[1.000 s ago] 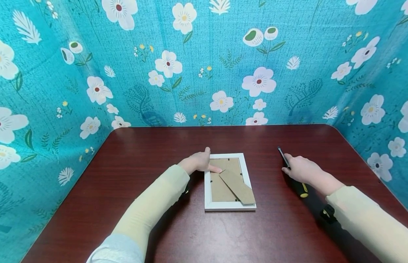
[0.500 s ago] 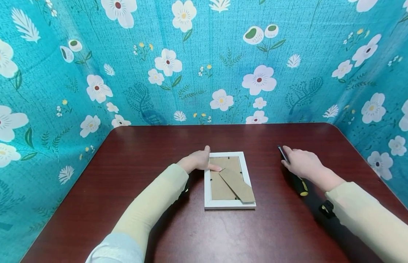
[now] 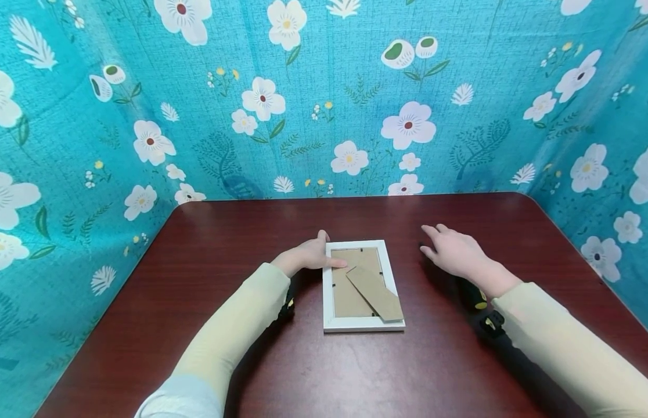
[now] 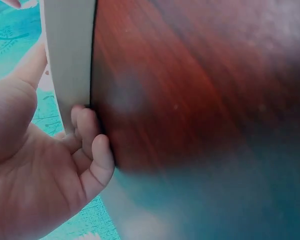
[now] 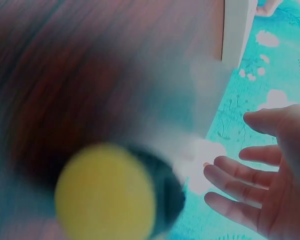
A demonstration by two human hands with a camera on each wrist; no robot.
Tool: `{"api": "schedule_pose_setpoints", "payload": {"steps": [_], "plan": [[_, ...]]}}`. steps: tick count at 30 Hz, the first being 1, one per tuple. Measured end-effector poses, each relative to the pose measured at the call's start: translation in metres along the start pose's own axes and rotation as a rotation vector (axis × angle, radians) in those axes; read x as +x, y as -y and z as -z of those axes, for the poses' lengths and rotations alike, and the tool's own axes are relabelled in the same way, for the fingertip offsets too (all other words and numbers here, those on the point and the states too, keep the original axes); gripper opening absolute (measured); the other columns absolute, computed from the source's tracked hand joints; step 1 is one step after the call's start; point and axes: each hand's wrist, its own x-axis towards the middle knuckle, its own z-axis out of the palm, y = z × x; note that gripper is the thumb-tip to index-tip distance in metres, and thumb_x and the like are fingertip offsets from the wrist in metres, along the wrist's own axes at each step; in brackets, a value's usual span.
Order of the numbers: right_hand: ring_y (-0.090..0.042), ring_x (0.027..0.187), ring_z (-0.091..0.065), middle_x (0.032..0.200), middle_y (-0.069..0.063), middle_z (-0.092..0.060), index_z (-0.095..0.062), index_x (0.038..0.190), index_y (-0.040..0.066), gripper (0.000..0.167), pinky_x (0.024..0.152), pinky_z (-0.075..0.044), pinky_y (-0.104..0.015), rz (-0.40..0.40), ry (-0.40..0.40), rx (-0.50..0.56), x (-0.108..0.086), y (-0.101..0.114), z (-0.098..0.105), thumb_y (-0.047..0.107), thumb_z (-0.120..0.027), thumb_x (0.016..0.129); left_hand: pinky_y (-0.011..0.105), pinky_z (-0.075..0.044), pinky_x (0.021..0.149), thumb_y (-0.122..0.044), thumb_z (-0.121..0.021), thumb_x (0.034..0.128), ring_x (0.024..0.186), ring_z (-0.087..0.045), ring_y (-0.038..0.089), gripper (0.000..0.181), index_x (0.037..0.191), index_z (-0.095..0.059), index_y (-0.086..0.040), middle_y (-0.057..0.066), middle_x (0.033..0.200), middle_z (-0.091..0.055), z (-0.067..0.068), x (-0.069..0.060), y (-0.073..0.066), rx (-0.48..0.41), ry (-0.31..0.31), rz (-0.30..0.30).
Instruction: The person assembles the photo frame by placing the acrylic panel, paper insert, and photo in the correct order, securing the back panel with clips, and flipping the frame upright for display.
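A white picture frame (image 3: 363, 325) lies back up on the table, its brown backing board (image 3: 350, 302) and slanted cardboard easel stand (image 3: 376, 295) showing. My left hand (image 3: 308, 253) grips its upper left corner, the thumb over the back. In the left wrist view, curled fingers (image 4: 102, 160) press against the frame's side (image 4: 69, 60). To the right of the frame, my right hand (image 3: 457, 252) hovers with spread fingers, holding nothing. Below its wrist lies a screwdriver (image 3: 479, 298) with a black and yellow handle; the hand hides its shaft. The yellow handle end (image 5: 105, 192) looms blurred in the right wrist view.
The dark red-brown table (image 3: 240, 232) reaches back to a turquoise flowered cloth (image 3: 303, 116) that hangs behind it and along both sides. Each wrist wears a small black camera mount, such as the right mount (image 3: 492, 321).
My right hand has let go of the screwdriver and moved left toward the frame, its fingers spreading. The screwdriver stays on the table. My left hand keeps its hold on the picture frame.
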Motion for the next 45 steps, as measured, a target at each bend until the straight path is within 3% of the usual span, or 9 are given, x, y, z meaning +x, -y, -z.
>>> {"api": "schedule_pose_setpoints", "payload": {"steps": [6,8,14,16,19,21,25,36,45], "plan": [[-0.041,0.105,-0.06,0.12,-0.028,-0.057,-0.051,0.134,-0.005,0.051,0.08,-0.051,-0.054,0.063,-0.008,0.001,0.007,0.016,-0.012,0.024,-0.063,0.094,0.028,-0.041,0.06,-0.046,-0.069,0.0882,0.065,-0.052,0.019,0.082,0.135,-0.017,-0.002,0.009,0.079,-0.054,0.009,-0.014,0.002,-0.177,0.074,0.025],[-0.039,0.101,-0.061,0.117,-0.026,-0.058,-0.052,0.133,-0.005,0.05,0.079,-0.051,-0.054,0.088,-0.013,0.001,0.009,0.021,-0.015,0.024,-0.063,0.094,0.028,-0.038,0.054,-0.044,-0.068,0.0895,0.057,-0.049,0.019,0.08,0.133,-0.017,-0.001,0.008,0.072,-0.054,0.011,-0.019,0.001,-0.196,0.092,0.048],[-0.029,0.082,-0.06,0.103,-0.02,-0.056,-0.054,0.133,-0.003,0.05,0.058,-0.051,-0.041,0.128,-0.038,-0.002,0.019,0.036,-0.016,0.024,-0.065,0.093,0.029,-0.051,0.052,-0.045,-0.065,0.0912,0.052,-0.059,0.019,0.073,0.129,-0.029,0.006,0.009,0.07,-0.06,0.012,-0.033,-0.006,-0.044,0.083,0.117],[-0.028,0.083,-0.058,0.103,-0.02,-0.056,-0.054,0.133,-0.003,0.049,0.056,-0.051,-0.038,0.136,-0.048,-0.011,0.024,0.04,-0.016,0.024,-0.065,0.093,0.029,-0.052,0.051,-0.047,-0.063,0.0922,0.052,-0.062,0.019,0.064,0.116,-0.047,0.01,0.009,0.066,-0.059,0.011,-0.035,-0.008,0.024,0.083,0.125],[-0.03,0.088,-0.057,0.107,-0.021,-0.056,-0.054,0.133,-0.002,0.049,0.059,-0.053,-0.038,0.15,-0.056,-0.019,0.031,0.046,-0.016,0.024,-0.066,0.093,0.028,-0.052,0.049,-0.049,-0.058,0.0942,0.052,-0.064,0.017,0.054,0.087,-0.061,0.004,0.008,0.063,-0.059,0.008,-0.035,-0.01,0.1,0.081,0.125],[-0.03,0.092,-0.057,0.11,-0.021,-0.056,-0.054,0.133,-0.002,0.05,0.061,-0.054,-0.038,0.158,-0.051,-0.017,0.036,0.049,-0.016,0.025,-0.066,0.093,0.029,-0.052,0.049,-0.049,-0.056,0.0951,0.052,-0.064,0.017,0.054,0.071,-0.062,-0.002,0.007,0.061,-0.058,0.005,-0.035,-0.01,0.123,0.074,0.118],[-0.03,0.098,-0.057,0.115,-0.021,-0.055,-0.052,0.135,-0.001,0.051,0.066,-0.053,-0.039,0.167,-0.028,0.003,0.046,0.054,-0.016,0.026,-0.064,0.094,0.03,-0.051,0.048,-0.048,-0.055,0.0955,0.05,-0.062,0.017,0.052,0.06,-0.055,-0.009,0.006,0.057,-0.058,-0.001,-0.035,-0.008,0.113,0.042,0.102],[-0.028,0.107,-0.057,0.124,-0.018,-0.053,-0.048,0.14,0.002,0.053,0.078,-0.052,-0.041,0.185,0.076,0.068,0.061,0.07,-0.021,0.03,-0.061,0.096,0.033,-0.046,0.047,-0.044,-0.052,0.0931,0.043,-0.06,0.014,0.049,0.056,-0.06,-0.012,0.001,0.048,-0.057,-0.014,-0.029,0.0,0.124,-0.093,0.082],[-0.025,0.101,-0.06,0.122,-0.017,-0.056,-0.05,0.14,0.004,0.052,0.081,-0.052,-0.042,0.226,0.112,0.08,0.069,0.086,-0.025,0.033,-0.06,0.097,0.03,-0.048,0.046,-0.043,-0.054,0.0918,0.041,-0.059,0.014,0.044,0.061,-0.063,-0.012,0.0,0.046,-0.058,-0.014,-0.029,0.001,0.078,-0.142,0.07]]}}
